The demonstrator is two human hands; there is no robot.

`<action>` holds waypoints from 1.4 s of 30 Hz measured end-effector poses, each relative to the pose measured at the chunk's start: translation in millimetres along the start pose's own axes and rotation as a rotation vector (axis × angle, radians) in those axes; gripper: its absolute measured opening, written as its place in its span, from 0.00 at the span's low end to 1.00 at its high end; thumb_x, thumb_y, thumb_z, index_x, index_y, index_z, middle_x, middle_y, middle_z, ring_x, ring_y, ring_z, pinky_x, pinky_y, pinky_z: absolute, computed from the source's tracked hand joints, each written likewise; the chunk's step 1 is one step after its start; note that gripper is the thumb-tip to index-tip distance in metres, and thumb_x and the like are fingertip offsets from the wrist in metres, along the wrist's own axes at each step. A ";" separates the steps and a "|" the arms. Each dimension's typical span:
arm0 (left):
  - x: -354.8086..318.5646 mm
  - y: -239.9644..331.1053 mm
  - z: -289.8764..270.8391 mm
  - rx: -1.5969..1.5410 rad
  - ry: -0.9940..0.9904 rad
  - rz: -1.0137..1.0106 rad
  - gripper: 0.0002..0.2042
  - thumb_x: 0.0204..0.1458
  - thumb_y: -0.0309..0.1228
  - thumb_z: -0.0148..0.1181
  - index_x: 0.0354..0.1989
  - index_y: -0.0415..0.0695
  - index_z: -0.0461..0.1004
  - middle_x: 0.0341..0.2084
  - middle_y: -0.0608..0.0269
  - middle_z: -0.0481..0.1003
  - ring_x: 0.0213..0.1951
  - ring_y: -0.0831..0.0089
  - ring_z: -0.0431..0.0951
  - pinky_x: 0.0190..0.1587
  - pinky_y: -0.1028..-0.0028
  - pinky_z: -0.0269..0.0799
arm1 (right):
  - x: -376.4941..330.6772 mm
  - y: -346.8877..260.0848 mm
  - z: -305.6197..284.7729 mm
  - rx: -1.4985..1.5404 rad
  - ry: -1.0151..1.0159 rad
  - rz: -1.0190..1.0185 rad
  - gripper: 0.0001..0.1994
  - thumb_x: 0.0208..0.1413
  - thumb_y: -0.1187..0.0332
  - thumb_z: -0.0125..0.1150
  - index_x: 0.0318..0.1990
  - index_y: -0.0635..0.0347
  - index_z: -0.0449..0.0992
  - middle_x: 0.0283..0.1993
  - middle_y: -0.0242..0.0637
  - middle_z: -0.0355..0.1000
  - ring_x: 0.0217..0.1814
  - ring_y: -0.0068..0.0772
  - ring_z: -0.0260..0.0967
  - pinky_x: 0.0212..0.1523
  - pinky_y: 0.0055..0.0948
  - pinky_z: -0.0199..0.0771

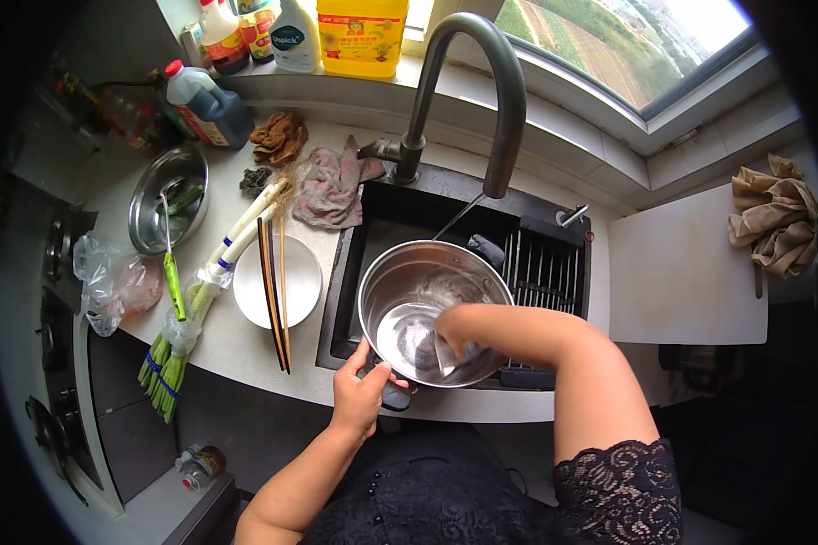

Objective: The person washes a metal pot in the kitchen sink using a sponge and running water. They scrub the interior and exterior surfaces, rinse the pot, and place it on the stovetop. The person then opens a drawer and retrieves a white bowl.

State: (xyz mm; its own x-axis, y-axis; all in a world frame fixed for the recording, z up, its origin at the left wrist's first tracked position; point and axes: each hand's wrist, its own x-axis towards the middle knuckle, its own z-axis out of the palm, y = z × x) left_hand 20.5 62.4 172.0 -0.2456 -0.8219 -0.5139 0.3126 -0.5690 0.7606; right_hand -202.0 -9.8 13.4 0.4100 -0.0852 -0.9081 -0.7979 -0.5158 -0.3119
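A stainless steel pot (pixel 400 265) is tilted toward me over the near part of the black sink (pixel 386 218). My left hand (pixel 358 392) is closed around its dark grey handle (pixel 395 396) at the near left. My right hand (pixel 454 331) reaches inside the pot, fingers bent round a thin whitish cloth-like piece (pixel 446 356) against the inner wall. Part of that hand is blurred, and what the piece is made of is unclear. Above the pot's far side hangs the curved grey faucet (pixel 509 118).
Left of the sink stand a white bowl (pixel 250 289) with chopsticks (pixel 270 300) across it, bundled scallions (pixel 232 250) and a steel bowl (pixel 141 213). A pink-grey rag (pixel 323 186) lies by the faucet. A black drying rack (pixel 554 268) spans the sink's right side, beside a pale board (pixel 691 272).
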 end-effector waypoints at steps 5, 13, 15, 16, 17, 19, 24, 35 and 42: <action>0.5 -6.7 -3.3 -0.001 -0.007 -0.036 0.25 0.53 0.19 0.48 0.63 0.35 0.56 0.27 0.61 0.72 0.25 0.76 0.74 0.34 0.76 0.74 | -1.8 -72.2 -13.7 0.594 0.197 -0.362 0.12 0.38 0.72 0.59 0.34 0.60 0.75 0.32 0.41 0.74 0.37 0.38 0.71 0.39 0.36 0.68; -4.5 3.3 3.7 0.003 -0.003 -0.102 0.25 0.55 0.19 0.47 0.63 0.35 0.55 0.27 0.61 0.72 0.26 0.76 0.75 0.33 0.76 0.75 | -5.6 -30.8 -43.5 -0.107 0.517 0.140 0.14 0.46 0.69 0.58 0.43 0.57 0.74 0.47 0.40 0.70 0.51 0.43 0.68 0.44 0.38 0.74; -5.0 1.7 2.7 -0.001 -0.005 -0.072 0.25 0.54 0.19 0.47 0.63 0.34 0.55 0.29 0.60 0.73 0.27 0.76 0.75 0.34 0.75 0.75 | -42.4 -18.2 -45.5 -0.159 0.752 0.189 0.13 0.49 0.65 0.57 0.43 0.55 0.75 0.46 0.38 0.69 0.49 0.41 0.68 0.42 0.36 0.75; -5.7 2.3 4.8 -0.011 -0.002 -0.068 0.25 0.54 0.19 0.48 0.63 0.33 0.55 0.30 0.60 0.72 0.27 0.76 0.75 0.34 0.75 0.75 | -63.5 -16.8 -49.2 -0.151 0.906 0.164 0.11 0.49 0.65 0.56 0.40 0.54 0.75 0.43 0.37 0.69 0.47 0.39 0.68 0.39 0.35 0.74; -6.4 2.5 7.7 -0.020 -0.002 -0.063 0.26 0.54 0.19 0.49 0.62 0.32 0.54 0.31 0.60 0.72 0.27 0.76 0.74 0.34 0.75 0.75 | -79.9 -13.6 -50.1 -0.140 1.061 0.140 0.09 0.49 0.65 0.56 0.38 0.53 0.75 0.40 0.35 0.68 0.45 0.38 0.67 0.37 0.34 0.74; -1.8 -1.4 5.9 -0.007 -0.008 -0.072 0.26 0.53 0.19 0.48 0.62 0.32 0.54 0.32 0.60 0.72 0.27 0.76 0.74 0.34 0.76 0.74 | -81.7 4.0 -43.7 -0.387 1.365 0.029 0.06 0.46 0.64 0.56 0.32 0.47 0.74 0.35 0.33 0.66 0.40 0.32 0.64 0.32 0.29 0.70; -0.2 2.0 9.3 -0.005 -0.004 -0.082 0.26 0.53 0.19 0.48 0.62 0.33 0.55 0.33 0.60 0.72 0.27 0.77 0.74 0.34 0.76 0.74 | -81.4 35.0 -21.9 -0.489 1.291 0.207 0.04 0.43 0.65 0.56 0.24 0.51 0.76 0.36 0.32 0.66 0.40 0.32 0.63 0.27 0.25 0.69; -4.2 3.6 4.9 0.091 -0.051 -0.048 0.23 0.53 0.18 0.49 0.60 0.33 0.59 0.32 0.61 0.73 0.28 0.77 0.75 0.34 0.77 0.74 | -64.4 19.6 -51.5 -0.740 1.508 0.055 0.07 0.38 0.65 0.57 0.21 0.55 0.78 0.31 0.33 0.69 0.38 0.33 0.63 0.30 0.26 0.66; -6.4 0.5 5.2 0.054 -0.041 -0.043 0.23 0.54 0.18 0.47 0.60 0.34 0.60 0.28 0.62 0.73 0.26 0.77 0.75 0.34 0.77 0.74 | -75.0 19.7 -54.4 -0.903 1.449 0.024 0.10 0.42 0.64 0.55 0.26 0.59 0.79 0.38 0.36 0.72 0.40 0.33 0.63 0.33 0.27 0.67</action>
State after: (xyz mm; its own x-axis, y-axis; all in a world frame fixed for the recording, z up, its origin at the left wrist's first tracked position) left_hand 17.4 67.5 177.7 -0.2952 -0.7945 -0.5307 0.2515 -0.6005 0.7591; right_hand -224.5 -60.0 90.6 0.8452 -0.4836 0.2275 -0.5337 -0.7418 0.4060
